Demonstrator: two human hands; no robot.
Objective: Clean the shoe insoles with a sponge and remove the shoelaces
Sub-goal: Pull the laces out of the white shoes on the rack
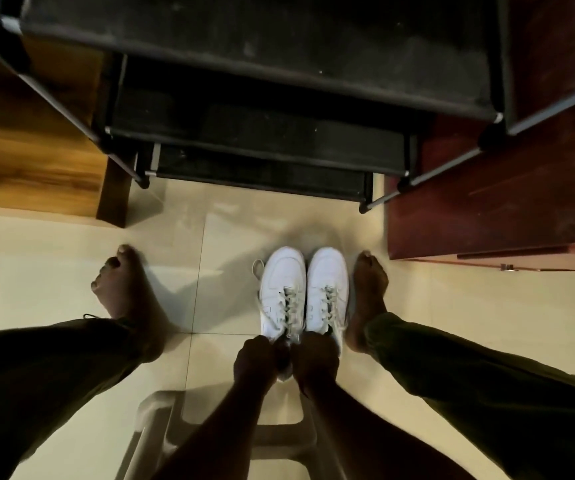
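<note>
The left grip (255,358) holds the left white sneaker (281,282) by its heel. The right grip (315,358) holds the right white sneaker (327,271). Both sneakers sit on the floor (71,254).

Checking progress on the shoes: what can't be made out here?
Head view:
- Insoles: hidden inside the shoes.
- Shoe heels: covered by the left hand and right hand; dark, so what they grip is unclear.
- Stool: cut off by the bottom edge, partly behind the arms.
- Rack shelves: too dark to see contents.
</note>
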